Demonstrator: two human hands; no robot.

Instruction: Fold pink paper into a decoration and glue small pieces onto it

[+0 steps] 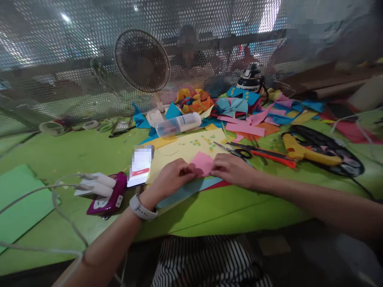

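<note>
A small pink sheet of paper [202, 161] lies between my hands, over larger yellow paper [167, 153] and a light blue sheet [182, 194]. My left hand [172, 175], with a pale watch at the wrist, pinches the sheet's lower left edge. At its lower right edge, the fingers of my right hand [229, 169] are closed on the same pink paper. Scissors [231, 150] and an orange utility knife [273, 157] lie just beyond my right hand. Small green and yellow paper bits [206, 140] are scattered past the pink sheet.
To the left are a lit phone [140, 165], a purple power strip [107, 199] with white plugs, and loose cables. A glue bottle [179, 124], coloured paper scraps [248, 123] and a fan [143, 60] stand farther back. A yellow glue gun [311, 153] rests at the right.
</note>
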